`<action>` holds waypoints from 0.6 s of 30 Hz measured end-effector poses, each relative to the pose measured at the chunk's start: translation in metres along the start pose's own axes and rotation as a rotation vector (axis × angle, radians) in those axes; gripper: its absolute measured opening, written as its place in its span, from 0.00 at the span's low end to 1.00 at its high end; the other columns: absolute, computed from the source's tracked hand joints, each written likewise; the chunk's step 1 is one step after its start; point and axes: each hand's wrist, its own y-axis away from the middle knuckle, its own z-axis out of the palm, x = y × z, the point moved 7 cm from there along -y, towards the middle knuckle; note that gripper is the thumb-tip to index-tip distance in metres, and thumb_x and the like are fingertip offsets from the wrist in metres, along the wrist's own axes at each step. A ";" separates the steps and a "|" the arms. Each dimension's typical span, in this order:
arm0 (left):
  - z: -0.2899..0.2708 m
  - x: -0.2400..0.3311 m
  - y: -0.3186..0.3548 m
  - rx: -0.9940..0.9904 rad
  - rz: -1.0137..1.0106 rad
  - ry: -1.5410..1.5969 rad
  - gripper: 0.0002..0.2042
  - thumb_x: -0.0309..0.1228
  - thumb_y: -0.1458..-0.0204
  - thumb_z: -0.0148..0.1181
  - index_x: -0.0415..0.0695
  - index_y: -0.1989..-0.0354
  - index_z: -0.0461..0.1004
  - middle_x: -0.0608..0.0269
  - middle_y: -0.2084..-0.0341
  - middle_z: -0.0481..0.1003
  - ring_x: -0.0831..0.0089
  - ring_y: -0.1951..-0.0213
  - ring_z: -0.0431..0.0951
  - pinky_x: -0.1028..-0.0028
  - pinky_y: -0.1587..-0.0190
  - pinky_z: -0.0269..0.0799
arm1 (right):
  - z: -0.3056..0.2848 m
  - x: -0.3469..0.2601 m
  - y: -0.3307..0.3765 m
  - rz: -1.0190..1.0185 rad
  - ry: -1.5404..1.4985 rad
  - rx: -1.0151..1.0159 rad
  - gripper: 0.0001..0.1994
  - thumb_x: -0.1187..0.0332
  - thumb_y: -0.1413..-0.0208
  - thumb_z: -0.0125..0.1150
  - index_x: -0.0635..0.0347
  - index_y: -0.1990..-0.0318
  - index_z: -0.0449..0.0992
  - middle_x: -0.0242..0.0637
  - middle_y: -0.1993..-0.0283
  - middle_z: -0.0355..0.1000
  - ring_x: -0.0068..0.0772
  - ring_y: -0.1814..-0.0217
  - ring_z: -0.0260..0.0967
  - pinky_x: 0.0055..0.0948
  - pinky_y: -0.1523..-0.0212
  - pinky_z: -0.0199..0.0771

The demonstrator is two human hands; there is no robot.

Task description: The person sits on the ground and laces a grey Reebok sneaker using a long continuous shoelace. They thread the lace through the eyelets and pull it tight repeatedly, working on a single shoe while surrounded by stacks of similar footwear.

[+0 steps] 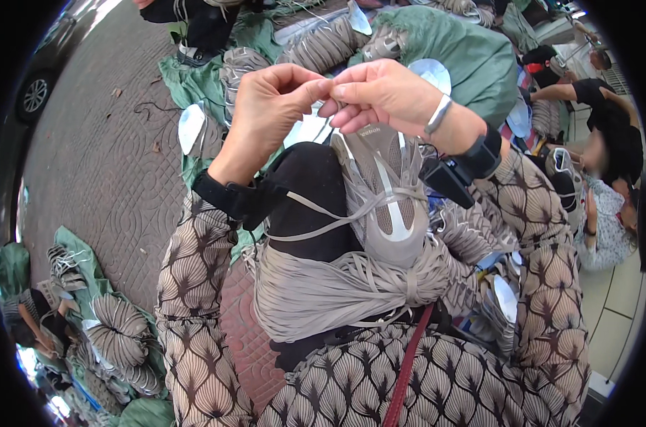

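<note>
Both my hands are raised in front of me, and their fingertips meet. My left hand (274,107) is closed in a pinch of thumb and forefinger. Against it, the thumb and forefinger of my right hand (383,92) are also pressed together, its other fingers curled below. Whatever lies between the fingertips is too small to make out. Beneath them a grey-beige shoe upper (388,206) rests on my lap, its rounded end toward me, with a flat lace lying across it. A thick bundle of grey-beige shoelaces (316,288) lies across my lap, nearer my body.
Stacked shoe uppers (323,44) and a green sack (458,57) lie ahead. White oval pieces (191,128) are scattered around. More stacked uppers (120,331) stand at the left on paving (102,178). Other people (607,142) sit at the right; a car (35,92) stands far left.
</note>
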 end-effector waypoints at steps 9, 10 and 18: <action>-0.002 -0.007 -0.003 0.071 0.006 0.014 0.15 0.35 0.38 0.57 0.39 0.49 0.75 0.66 0.62 0.78 0.87 0.72 0.70 0.85 0.69 0.66 | -0.018 -0.011 -0.018 -0.043 0.132 0.029 0.09 0.67 0.36 0.55 0.64 0.59 0.75 0.44 0.62 0.79 0.23 0.71 0.77 0.25 0.70 0.82; -0.002 -0.008 -0.003 0.079 0.008 0.052 0.17 0.36 0.36 0.55 0.39 0.45 0.73 0.64 0.59 0.78 0.87 0.72 0.70 0.85 0.69 0.67 | -0.031 -0.011 -0.026 -0.011 0.179 0.107 0.09 0.66 0.35 0.55 0.63 0.56 0.75 0.41 0.60 0.79 0.20 0.71 0.76 0.22 0.71 0.81; 0.036 -0.027 -0.009 -0.110 -0.224 0.339 0.21 0.38 0.32 0.44 0.34 0.39 0.66 0.56 0.48 0.75 0.82 0.71 0.72 0.83 0.68 0.70 | -0.105 -0.146 -0.146 -0.303 0.103 0.426 0.06 0.74 0.40 0.53 0.67 0.63 0.75 0.42 0.69 0.75 0.32 0.75 0.74 0.33 0.76 0.80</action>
